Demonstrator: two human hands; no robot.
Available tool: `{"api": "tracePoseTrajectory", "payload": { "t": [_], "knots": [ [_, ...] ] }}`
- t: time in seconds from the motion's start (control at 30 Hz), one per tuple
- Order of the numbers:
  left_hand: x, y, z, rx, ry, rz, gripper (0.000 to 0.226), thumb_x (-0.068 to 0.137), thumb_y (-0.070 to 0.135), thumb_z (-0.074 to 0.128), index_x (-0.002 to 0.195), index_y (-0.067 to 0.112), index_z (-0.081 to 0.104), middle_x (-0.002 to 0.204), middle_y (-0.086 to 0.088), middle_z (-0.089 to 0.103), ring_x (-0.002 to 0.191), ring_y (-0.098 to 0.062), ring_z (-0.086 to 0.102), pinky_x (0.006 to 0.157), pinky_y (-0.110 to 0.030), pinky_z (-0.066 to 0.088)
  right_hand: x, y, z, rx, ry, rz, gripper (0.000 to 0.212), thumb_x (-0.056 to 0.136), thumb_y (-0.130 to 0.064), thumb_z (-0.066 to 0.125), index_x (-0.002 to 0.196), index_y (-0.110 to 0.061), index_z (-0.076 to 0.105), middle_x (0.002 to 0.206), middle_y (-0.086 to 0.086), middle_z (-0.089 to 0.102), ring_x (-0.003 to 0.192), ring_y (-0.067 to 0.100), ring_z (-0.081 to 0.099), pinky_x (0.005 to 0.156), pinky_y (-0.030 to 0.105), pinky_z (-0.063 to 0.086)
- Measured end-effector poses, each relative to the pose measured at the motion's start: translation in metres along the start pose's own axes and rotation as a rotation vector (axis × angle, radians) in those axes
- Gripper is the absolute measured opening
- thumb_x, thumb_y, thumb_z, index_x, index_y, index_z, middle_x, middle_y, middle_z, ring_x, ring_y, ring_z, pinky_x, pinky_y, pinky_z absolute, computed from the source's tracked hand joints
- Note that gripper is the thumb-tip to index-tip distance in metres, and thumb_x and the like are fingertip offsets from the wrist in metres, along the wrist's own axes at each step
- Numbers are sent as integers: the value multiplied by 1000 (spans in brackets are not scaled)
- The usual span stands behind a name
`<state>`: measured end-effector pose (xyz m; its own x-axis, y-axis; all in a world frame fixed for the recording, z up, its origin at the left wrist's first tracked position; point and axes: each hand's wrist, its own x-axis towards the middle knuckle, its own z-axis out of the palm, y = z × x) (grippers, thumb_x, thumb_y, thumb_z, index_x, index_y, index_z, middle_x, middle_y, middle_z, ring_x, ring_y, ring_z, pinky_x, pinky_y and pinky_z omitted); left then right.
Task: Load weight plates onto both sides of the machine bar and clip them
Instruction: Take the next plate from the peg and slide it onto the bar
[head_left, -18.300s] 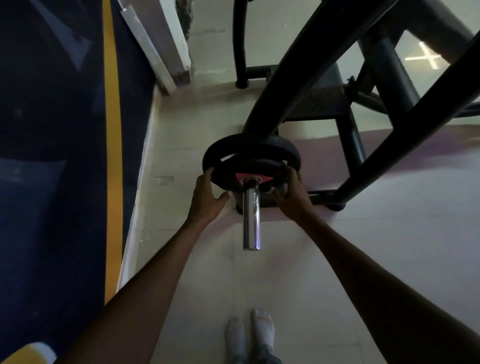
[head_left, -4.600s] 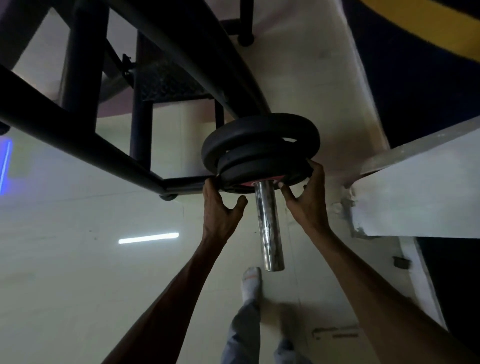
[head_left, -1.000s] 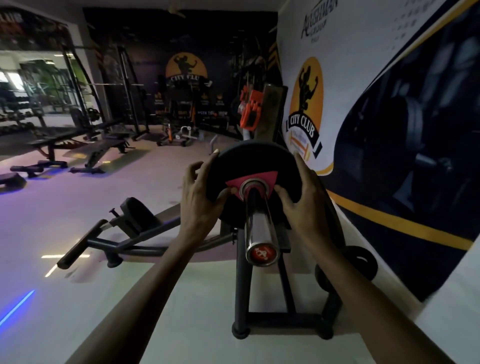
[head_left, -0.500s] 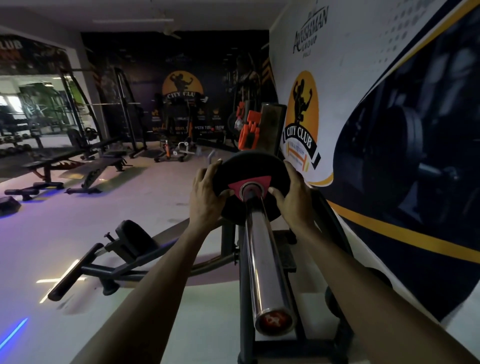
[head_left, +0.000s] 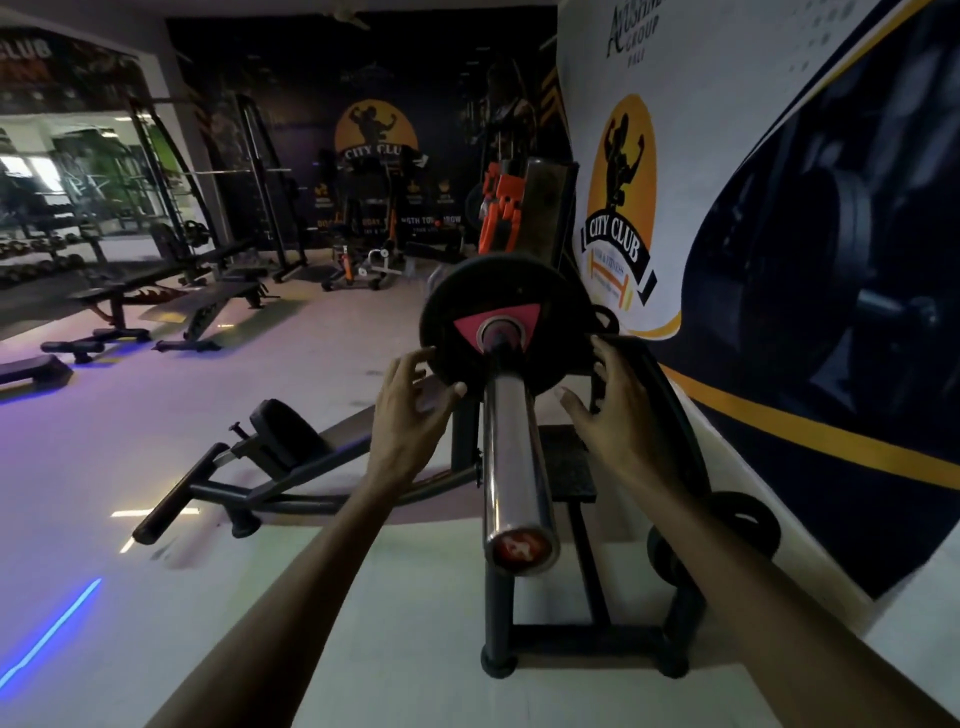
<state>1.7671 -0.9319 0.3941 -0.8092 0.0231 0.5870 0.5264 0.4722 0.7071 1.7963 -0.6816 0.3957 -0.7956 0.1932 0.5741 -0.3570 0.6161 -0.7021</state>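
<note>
A black weight plate (head_left: 467, 291) with a red triangular label sits far up the chrome sleeve of the machine bar (head_left: 511, 452), which points toward me and ends in a red cap. My left hand (head_left: 410, 410) hovers just below the plate's left edge, fingers spread, holding nothing. My right hand (head_left: 615, 410) is off the plate at its lower right, fingers apart and empty. No clip is visible on the sleeve.
The bar's black stand (head_left: 576, 639) rests on the pale floor beneath. Larger black plates (head_left: 675, 431) lean against the poster wall on the right, with a small one (head_left: 748, 525) lower down. A low padded machine (head_left: 280, 447) lies left; benches and racks stand farther back.
Both hands have let go of the plate and drawn back slightly toward me. The plate stays seated on the sleeve.
</note>
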Motion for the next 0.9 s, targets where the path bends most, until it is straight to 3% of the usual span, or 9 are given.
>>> {"api": "tracePoseTrajectory", "payload": {
  "t": [0.1, 0.2, 0.27, 0.33, 0.4, 0.5, 0.6, 0.73, 0.9],
  "knots": [
    [-51, -1, 16, -68, -72, -35, 45, 91, 20, 79, 130, 21, 58, 130, 8, 60, 118, -10, 63, 100, -36, 56, -37, 23, -12, -13, -67, 37, 69, 89, -24, 76, 149, -22, 42, 151, 1, 49, 136, 15, 51, 103, 34, 51],
    [-100, 4, 55, -151, -125, -201, 41, 91, 27, 79, 127, 13, 64, 116, 29, 66, 104, 6, 66, 90, -27, 60, -70, 51, -30, -34, -142, 133, 58, 90, -28, 75, 141, -18, 50, 142, 6, 57, 128, 18, 57, 100, 32, 52],
    [-127, 19, 89, -120, -163, -243, 49, 90, 49, 75, 126, 18, 63, 118, 20, 68, 104, 5, 66, 88, -20, 59, -88, 73, -50, -37, -159, 158, 54, 90, -32, 74, 139, -18, 53, 138, 5, 60, 126, 19, 58, 102, 40, 53],
    [-147, 34, 129, -113, -200, -228, 33, 94, 43, 73, 119, 26, 61, 117, 9, 69, 104, 6, 66, 85, -14, 56, -105, 96, -78, -50, -165, 173, 54, 91, -32, 73, 139, -17, 52, 137, 6, 61, 127, 20, 58, 102, 45, 53],
    [-161, 48, 167, -118, -235, -243, 28, 95, 42, 72, 119, 31, 61, 119, 7, 70, 107, -1, 68, 87, -21, 58, -120, 119, -106, -69, -176, 205, 54, 92, -33, 72, 139, -17, 51, 136, 6, 61, 126, 21, 58, 101, 43, 53],
    [-184, 66, 228, -89, -319, -270, 41, 96, 45, 69, 130, 24, 61, 128, 4, 67, 116, -13, 66, 92, -30, 59, -141, 160, -153, -79, -208, 310, 51, 93, -35, 71, 136, -17, 52, 117, -3, 64, 116, 19, 63, 95, 35, 55],
    [-206, 77, 283, -87, -390, -309, 42, 97, 43, 68, 130, 19, 60, 132, 0, 65, 119, -16, 64, 97, -36, 57, -159, 208, -193, -68, -227, 372, 46, 94, -28, 70, 135, -16, 54, 128, 4, 65, 123, 20, 60, 100, 36, 52],
    [-226, 79, 347, -93, -491, -367, 32, 98, 35, 68, 125, 20, 59, 128, 1, 64, 115, -17, 63, 98, -39, 57, -177, 270, -226, -141, -220, 417, 42, 94, -25, 70, 132, -12, 57, 124, 3, 66, 109, 10, 60, 77, 7, 41],
    [-224, 54, 413, -44, -582, -435, 45, 98, 23, 69, 138, 11, 53, 128, -3, 60, 107, -15, 60, 85, -21, 52, -179, 357, -229, -195, -260, 491, 44, 90, -17, 73, 131, -10, 58, 124, 9, 66, 114, 24, 63, 91, 33, 53]
  ]
}}
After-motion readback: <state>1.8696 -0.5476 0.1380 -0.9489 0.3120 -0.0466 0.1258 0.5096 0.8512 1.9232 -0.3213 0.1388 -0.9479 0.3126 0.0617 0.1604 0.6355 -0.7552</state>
